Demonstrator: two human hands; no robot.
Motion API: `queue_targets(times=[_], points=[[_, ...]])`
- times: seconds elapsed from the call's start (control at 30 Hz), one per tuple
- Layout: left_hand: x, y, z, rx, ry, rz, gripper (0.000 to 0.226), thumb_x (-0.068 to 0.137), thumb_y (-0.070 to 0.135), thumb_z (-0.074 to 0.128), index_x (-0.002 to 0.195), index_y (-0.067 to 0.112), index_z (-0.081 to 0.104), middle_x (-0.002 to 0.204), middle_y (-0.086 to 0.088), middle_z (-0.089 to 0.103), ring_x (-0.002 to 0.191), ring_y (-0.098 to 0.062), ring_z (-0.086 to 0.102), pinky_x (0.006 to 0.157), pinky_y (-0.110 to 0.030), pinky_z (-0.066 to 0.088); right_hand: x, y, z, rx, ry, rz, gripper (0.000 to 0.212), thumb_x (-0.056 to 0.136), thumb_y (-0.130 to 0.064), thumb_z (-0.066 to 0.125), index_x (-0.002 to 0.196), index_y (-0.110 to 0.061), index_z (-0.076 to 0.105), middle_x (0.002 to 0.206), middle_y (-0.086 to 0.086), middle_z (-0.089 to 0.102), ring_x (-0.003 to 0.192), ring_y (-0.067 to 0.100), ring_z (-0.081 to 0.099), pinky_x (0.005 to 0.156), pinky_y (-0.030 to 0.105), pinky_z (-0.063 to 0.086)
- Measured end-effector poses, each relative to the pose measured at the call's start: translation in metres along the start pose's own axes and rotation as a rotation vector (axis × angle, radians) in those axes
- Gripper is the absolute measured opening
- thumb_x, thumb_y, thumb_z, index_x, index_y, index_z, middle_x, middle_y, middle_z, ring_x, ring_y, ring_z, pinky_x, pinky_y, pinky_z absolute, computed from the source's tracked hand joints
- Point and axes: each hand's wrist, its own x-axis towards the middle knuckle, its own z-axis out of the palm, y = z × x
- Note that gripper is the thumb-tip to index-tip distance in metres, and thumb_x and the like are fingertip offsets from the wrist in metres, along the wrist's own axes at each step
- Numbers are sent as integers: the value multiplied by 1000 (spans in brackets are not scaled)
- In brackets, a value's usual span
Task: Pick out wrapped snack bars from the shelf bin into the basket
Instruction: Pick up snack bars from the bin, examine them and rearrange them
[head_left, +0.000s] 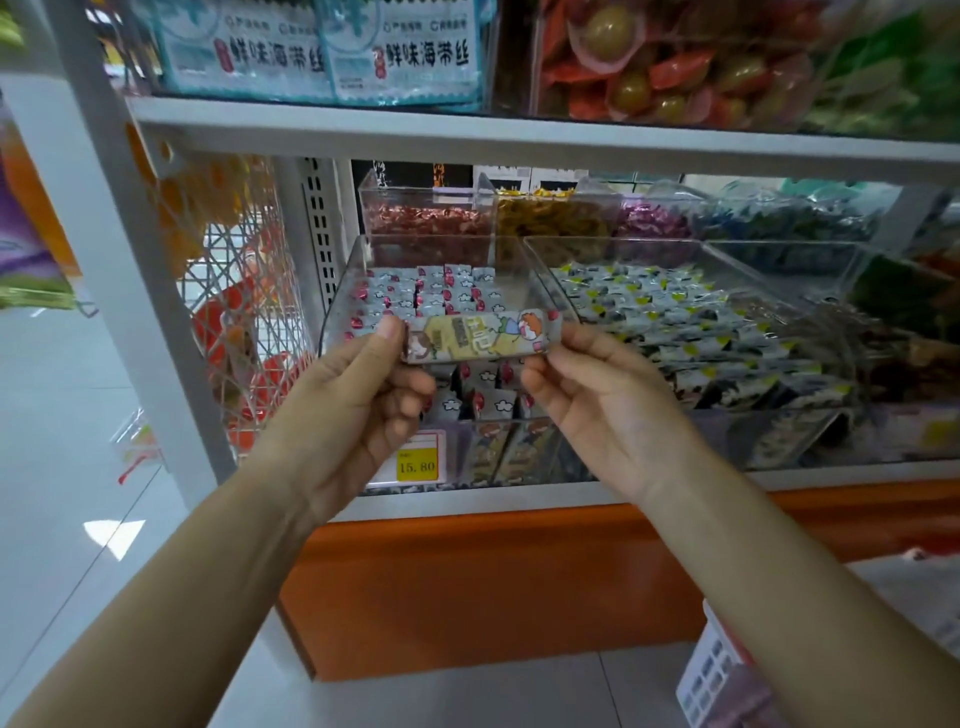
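Pinching each end, both hands' fingers (387, 338) hold the snack bar (478, 336) level, lengthwise left-to-right.

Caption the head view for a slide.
Left hand and right hand pinch a wrapped snack bar before the clear shelf bin.

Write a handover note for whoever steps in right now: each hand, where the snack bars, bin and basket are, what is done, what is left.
Left hand pinches the snack bar at its left end; right hand pinches its right end.
The bar is held level before the clear shelf bin, where more bars lie.
The likely basket sits low right, contents hidden.
Done: one bar out of the bin.
Left: drop it in the basket, pick more.
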Motion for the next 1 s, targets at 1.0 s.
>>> queue_targets(times=[1.0], points=[[3, -2, 3, 25, -11, 56, 28, 90, 12, 50, 115, 8, 62, 89, -6, 67, 63, -8, 59, 50, -16, 47, -1, 5, -4, -235, -41, -135, 18, 78, -15, 65, 95, -11, 59, 88, 9, 62, 72, 21, 66, 57, 27, 54]])
